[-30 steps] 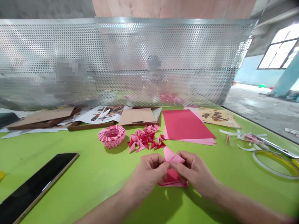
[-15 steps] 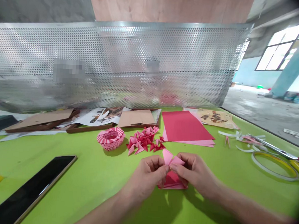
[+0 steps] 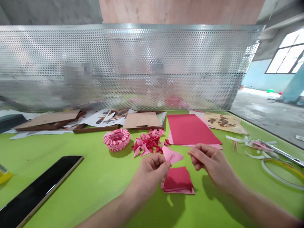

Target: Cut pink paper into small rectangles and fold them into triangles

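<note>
Between thumb and fingers, my left hand (image 3: 150, 173) pinches a folded piece of pink paper (image 3: 173, 156). My right hand (image 3: 213, 165) hovers just right of it, apart from the paper, fingertips drawn together with nothing visible in them. Below both hands lies a small stack of red and pink paper pieces (image 3: 179, 178). Beyond my left hand is a heap of folded red and pink paper pieces (image 3: 150, 141). A round ring of interlocked folded paper (image 3: 116, 141) stands left of that heap.
Large red and pink sheets (image 3: 193, 129) lie behind the hands. A phone (image 3: 36, 189) is at the left front. Scissors (image 3: 283, 153), paper scraps and a roll of tape (image 3: 286, 173) sit at the right. Framed boards (image 3: 142, 120) line the back, before a perforated metal panel (image 3: 144, 66).
My right hand has let go of the pink paper and moved right. The left hand keeps the paper, now tilted differently, and the small stack below shows more fully.
</note>
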The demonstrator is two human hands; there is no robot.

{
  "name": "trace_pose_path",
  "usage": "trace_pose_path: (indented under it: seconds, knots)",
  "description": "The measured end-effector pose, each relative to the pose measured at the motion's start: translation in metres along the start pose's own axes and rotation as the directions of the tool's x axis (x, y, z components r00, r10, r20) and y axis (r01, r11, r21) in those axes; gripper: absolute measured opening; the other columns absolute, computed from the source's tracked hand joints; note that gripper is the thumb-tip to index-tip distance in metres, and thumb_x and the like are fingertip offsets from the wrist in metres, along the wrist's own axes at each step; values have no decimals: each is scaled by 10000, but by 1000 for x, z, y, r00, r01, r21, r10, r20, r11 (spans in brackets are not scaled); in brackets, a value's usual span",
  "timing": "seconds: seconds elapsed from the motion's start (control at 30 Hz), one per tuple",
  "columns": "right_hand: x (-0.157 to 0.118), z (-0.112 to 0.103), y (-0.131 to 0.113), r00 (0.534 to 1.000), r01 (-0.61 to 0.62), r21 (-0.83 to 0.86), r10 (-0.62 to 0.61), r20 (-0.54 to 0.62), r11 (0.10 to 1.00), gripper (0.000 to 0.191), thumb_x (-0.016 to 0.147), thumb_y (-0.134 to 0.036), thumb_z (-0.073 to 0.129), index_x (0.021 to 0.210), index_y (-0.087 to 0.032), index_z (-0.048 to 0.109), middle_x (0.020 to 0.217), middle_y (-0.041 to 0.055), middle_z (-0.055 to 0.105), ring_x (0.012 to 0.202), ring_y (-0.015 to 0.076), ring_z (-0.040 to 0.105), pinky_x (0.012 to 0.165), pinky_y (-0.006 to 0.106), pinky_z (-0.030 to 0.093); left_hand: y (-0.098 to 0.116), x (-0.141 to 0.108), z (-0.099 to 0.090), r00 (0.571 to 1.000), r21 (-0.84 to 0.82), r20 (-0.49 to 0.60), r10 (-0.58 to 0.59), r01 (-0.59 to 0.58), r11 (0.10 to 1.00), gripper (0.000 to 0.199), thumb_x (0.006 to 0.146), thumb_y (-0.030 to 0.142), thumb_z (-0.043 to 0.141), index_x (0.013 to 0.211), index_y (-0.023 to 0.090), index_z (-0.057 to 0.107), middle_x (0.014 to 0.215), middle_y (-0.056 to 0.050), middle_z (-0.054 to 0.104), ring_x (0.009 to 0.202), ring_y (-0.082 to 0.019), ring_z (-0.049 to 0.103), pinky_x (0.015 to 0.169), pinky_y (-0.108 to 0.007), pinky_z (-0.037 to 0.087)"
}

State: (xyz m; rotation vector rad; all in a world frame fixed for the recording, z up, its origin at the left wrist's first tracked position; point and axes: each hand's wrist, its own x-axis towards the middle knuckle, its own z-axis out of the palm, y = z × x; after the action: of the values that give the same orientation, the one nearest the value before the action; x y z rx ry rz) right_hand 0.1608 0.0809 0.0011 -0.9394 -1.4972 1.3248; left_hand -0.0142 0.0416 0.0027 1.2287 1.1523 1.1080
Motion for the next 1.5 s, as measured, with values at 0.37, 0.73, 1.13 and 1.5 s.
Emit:
trace_pose_path:
  seconds: [0.37, 0.73, 1.13, 1.5]
  knots:
    - [-7, 23, 15, 988, -27, 98, 11, 155, 995, 248, 718, -344, 699, 681, -150, 549, 603, -41, 482, 540, 83, 431, 490, 191, 364, -7, -2, 11, 995, 97, 99, 4, -13, 995, 152, 713, 221, 552, 595, 145, 493, 549, 35, 451, 511, -84, 391, 489, -219, 295]
    - [-9, 28, 17, 980, -100, 289, 45, 192, 952, 264, 703, -343, 718, 659, -153, 540, 569, -56, 476, 493, 61, 414, 453, 163, 332, -2, -5, 11, 996, 130, 57, 71, -78, 988, 231, 761, 299, 531, 590, 155, 472, 520, 47, 420, 484, -81, 351, 457, -214, 272]
    - [-14, 29, 13, 994, 36, 34, -39, 103, 999, 340, 805, -316, 580, 534, -166, 438, 487, -61, 391, 441, 73, 323, 415, 200, 271, 4, -4, 7, 969, -19, 244, -46, 53, 998, 143, 721, 211, 591, 599, 142, 561, 568, 29, 511, 553, -93, 464, 581, -227, 384]
    - [5, -2, 10, 986, 12, 61, -1, -165, 998, 223, 846, -397, 515, 800, -186, 575, 681, -16, 531, 591, 108, 484, 563, 217, 415, -4, -1, 3, 996, -15, 58, -62, 63, 998, 217, 734, 286, 587, 569, 161, 525, 441, 62, 474, 418, -68, 390, 449, -201, 304]
